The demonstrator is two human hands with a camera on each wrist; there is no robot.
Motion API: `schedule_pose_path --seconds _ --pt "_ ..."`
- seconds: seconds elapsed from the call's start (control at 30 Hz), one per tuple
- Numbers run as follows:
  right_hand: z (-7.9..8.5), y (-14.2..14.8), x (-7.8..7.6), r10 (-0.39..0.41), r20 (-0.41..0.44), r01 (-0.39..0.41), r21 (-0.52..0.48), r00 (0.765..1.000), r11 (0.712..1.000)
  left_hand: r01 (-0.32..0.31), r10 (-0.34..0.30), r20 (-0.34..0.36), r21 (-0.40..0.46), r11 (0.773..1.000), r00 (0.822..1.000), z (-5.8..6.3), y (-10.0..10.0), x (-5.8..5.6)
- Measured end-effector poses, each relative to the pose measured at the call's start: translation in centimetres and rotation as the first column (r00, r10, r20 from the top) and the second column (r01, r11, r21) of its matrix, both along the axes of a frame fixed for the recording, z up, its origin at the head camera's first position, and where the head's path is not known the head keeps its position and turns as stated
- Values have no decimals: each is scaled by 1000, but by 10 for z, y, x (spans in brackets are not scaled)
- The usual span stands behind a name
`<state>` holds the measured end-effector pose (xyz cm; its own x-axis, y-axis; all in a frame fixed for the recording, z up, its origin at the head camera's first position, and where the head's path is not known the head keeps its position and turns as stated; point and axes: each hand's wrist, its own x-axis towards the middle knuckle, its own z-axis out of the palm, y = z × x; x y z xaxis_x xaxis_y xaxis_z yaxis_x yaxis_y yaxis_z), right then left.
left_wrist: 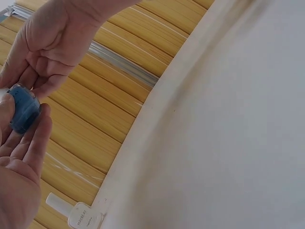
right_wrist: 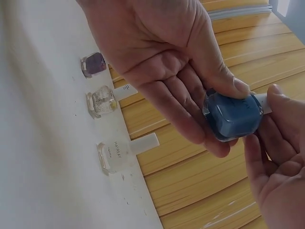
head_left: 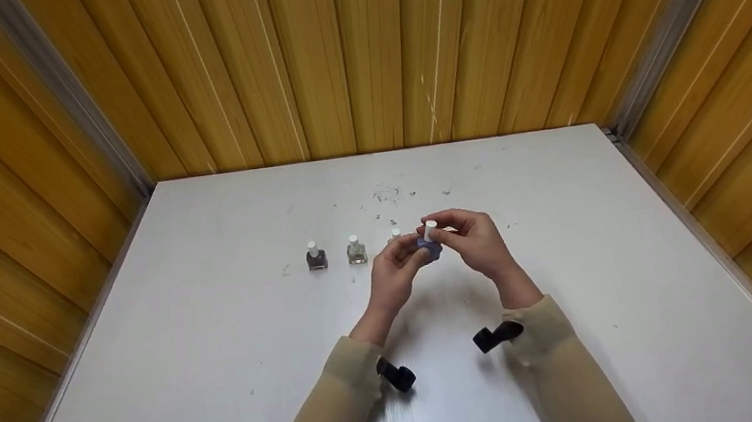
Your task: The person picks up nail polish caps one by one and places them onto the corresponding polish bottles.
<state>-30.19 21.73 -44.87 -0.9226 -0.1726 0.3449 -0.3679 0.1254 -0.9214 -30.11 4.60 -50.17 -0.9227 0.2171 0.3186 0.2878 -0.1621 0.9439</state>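
Note:
A nail polish bottle with blue polish and a white cap is held up above the table between the two hands. My left hand grips the glass body between thumb and fingers; in the right wrist view the thumb presses on the blue bottle. My right hand pinches the white cap from the other side, and the cap sits against the bottle neck. Past the left hand stands a pale nail polish bottle with a white cap, partly hidden in the head view.
Left of the hands, a clear nail polish bottle and a dark purple one stand upright in a row with the pale one. The white table has small dark marks. Wood-patterned walls rise behind and at both sides.

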Motion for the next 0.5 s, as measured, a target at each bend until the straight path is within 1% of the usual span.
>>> schedule_pose_path --seconds 0.13,0.2,0.3,0.43,0.5 --pt "-1 -4 1 -103 -12 103 21 995 994 -24 25 -16 4 1000 1000 1 0 1" --pt "-1 -8 1 -154 -12 155 22 988 988 -50 50 -24 -2 999 998 0 1 2" --pt "-3 -13 3 -224 -6 224 12 975 975 -104 103 -45 -14 994 994 0 2 3" --pt "-4 -19 4 -288 5 288 -13 958 957 -172 168 -71 -50 984 983 -1 3 4" --pt "-4 -19 5 -295 18 295 -10 955 955 -176 171 -80 -59 983 982 0 3 4"
